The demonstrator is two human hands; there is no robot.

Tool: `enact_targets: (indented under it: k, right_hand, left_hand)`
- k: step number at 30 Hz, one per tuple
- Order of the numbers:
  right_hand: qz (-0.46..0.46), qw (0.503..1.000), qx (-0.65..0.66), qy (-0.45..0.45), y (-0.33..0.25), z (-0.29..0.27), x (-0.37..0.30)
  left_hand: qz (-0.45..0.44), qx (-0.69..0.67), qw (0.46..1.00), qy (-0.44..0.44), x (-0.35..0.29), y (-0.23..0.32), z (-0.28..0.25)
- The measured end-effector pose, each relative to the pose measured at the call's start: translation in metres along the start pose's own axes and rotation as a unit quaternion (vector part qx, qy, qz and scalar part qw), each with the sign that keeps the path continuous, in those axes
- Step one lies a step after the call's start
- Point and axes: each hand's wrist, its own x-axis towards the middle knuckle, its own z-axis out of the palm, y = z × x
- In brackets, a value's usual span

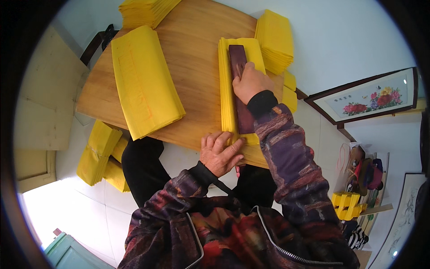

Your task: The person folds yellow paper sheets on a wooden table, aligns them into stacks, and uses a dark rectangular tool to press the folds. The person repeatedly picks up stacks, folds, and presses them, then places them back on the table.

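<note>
A long dark maroon block (244, 107) lies lengthwise on a stack of yellow paper sheets (226, 89) at the right of the table. Closed over the block's upper half, my right hand (254, 83) grips it; what its fingers wrap round is partly hidden. My left hand (220, 153) rests at the near end of the same stack, fingers spread and fingertips on the paper's edge. Left of it, a second yellow paper stack (145, 80) lies at a slant, with faint orange marks on its top sheet.
The wooden table (197, 58) has curved-looking edges. Yellow bundles stand at its far left (145, 12) and far right corner (274, 40), and on the floor at left (98, 150). A framed flower picture (367, 96) leans at right. My knees are under the near edge.
</note>
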Motion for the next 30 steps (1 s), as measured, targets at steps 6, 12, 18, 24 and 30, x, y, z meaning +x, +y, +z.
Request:
enact_targets:
  k: [6,12,18,24,30]
  right_hand:
    - [0.019,0.999,-0.006,-0.039,-0.003,-0.004,0.007]
    - [0.017,0.999,0.001,-0.044,-0.003,-0.005,0.006]
    - [0.040,0.998,0.027,-0.035,-0.001,-0.005,0.005]
    - [0.055,0.993,0.102,-0.019,0.014,-0.008,0.007]
    - [0.054,0.846,0.509,0.152,0.102,-0.050,0.011]
  left_hand:
    - [-0.035,-0.035,0.999,-0.022,0.001,-0.002,-0.002]
    - [0.039,-0.001,0.999,0.016,0.007,0.000,-0.002]
    - [0.106,0.082,0.988,-0.079,0.015,0.013,0.012]
    - [0.049,0.126,0.984,-0.115,0.013,0.024,0.016]
    - [0.028,0.119,0.984,-0.128,0.022,0.039,0.002]
